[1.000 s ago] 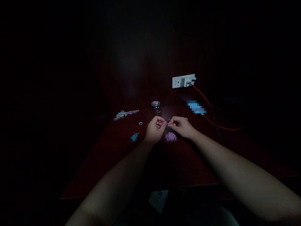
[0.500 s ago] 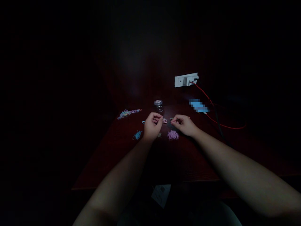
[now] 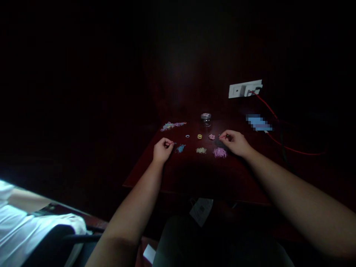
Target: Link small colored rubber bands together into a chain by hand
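My left hand (image 3: 163,149) is closed in a pinch at the left, just beside a loose pile of blue rubber bands (image 3: 180,148). A small bluish rubber band (image 3: 174,143) shows at its fingertips. My right hand (image 3: 235,142) is also pinched, right of a small cluster of pink bands (image 3: 211,137); what its fingertips hold, if anything, is too small and dark to make out. Yellow bands (image 3: 199,136) and a pale blue band (image 3: 187,136) lie in the same row. Nearer me are piles of pale yellow bands (image 3: 201,150) and purple bands (image 3: 220,152).
A lidded clear jar (image 3: 205,120) stands at the back. Mixed bands (image 3: 172,126) lie at the back left. A blurred-out blue object (image 3: 258,122) with a red cable lies right, below a wall socket (image 3: 245,89). Another person's white clothing (image 3: 16,230) shows at lower left.
My left hand has moved left, away from the pink bands to beside the blue pile. The view has turned left, shifting the table rightward. My right hand stays near the pink bands, still pinched.
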The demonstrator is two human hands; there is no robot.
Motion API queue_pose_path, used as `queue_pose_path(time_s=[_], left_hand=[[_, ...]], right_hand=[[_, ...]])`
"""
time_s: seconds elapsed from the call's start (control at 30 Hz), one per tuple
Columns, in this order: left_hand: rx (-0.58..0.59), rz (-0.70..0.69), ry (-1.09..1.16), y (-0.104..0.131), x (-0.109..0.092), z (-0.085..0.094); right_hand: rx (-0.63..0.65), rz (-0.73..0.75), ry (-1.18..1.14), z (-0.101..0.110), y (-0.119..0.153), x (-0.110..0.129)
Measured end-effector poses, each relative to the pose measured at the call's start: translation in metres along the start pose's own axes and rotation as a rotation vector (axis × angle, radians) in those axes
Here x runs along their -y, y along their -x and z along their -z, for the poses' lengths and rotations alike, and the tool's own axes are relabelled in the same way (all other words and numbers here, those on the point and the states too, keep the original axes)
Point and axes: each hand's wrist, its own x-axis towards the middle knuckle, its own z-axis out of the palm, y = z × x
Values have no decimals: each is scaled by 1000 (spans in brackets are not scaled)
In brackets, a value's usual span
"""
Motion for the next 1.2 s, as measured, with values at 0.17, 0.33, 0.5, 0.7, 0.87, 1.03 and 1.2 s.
queue_pose_path(time_s=[0.17,0.33,0.5,0.7,0.87,1.03,1.2], left_hand=[[96,-48,-122,4,-5,-5],[172,-37,-203,7,-10,-5],[196,23,-163,10,-12,-2],[241,-182,-342,5,-21,-10],[429,-230,-417,0,-20,-22],[422,-283,-404,-1,-17,-23],[398,-280,-379,0,-21,-20]], right_hand=[[-19,-11,-29,1,1,0],[-19,-16,19,0,4,3],[-21,1,124,0,6,12],[-12,-14,152,1,6,15],[-5,-10,179,0,5,14],[-7,5,166,-1,5,10],[9,9,142,-2,4,6]])
